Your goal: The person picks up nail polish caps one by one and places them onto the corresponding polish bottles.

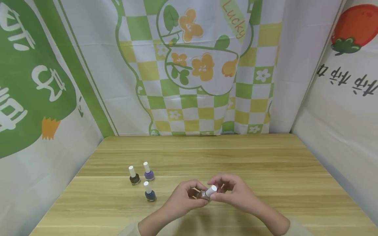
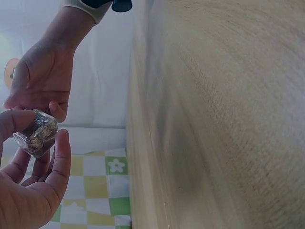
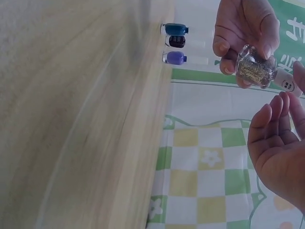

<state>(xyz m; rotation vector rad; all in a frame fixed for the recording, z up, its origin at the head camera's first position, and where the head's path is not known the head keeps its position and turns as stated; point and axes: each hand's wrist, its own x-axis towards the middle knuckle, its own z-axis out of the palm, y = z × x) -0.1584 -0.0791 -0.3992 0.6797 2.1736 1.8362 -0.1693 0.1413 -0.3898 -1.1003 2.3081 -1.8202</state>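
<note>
A clear nail polish bottle (image 1: 203, 195) with dark, gold-flecked glitter and a white cap (image 1: 211, 190) is held up in front of the body, tilted with its cap to the right. My left hand (image 1: 184, 199) grips its glass body between thumb and fingers. At the cap, my right hand (image 1: 237, 194) has its thumb and fingertips around the white plastic. Glitter inside the bottle (image 3: 256, 67) shows clearly in the right wrist view, with the cap (image 3: 286, 82) pointing at the right fingers. The left wrist view shows the base of the bottle (image 2: 37, 134).
Left on the wooden table (image 1: 251, 157) stand three capped nail polish bottles: a near-black one (image 1: 135, 179), a purple one (image 1: 149, 175) and a dark blue one (image 1: 150, 195) nearer me. Printed curtains (image 1: 200, 108) hang behind the table and along both sides.
</note>
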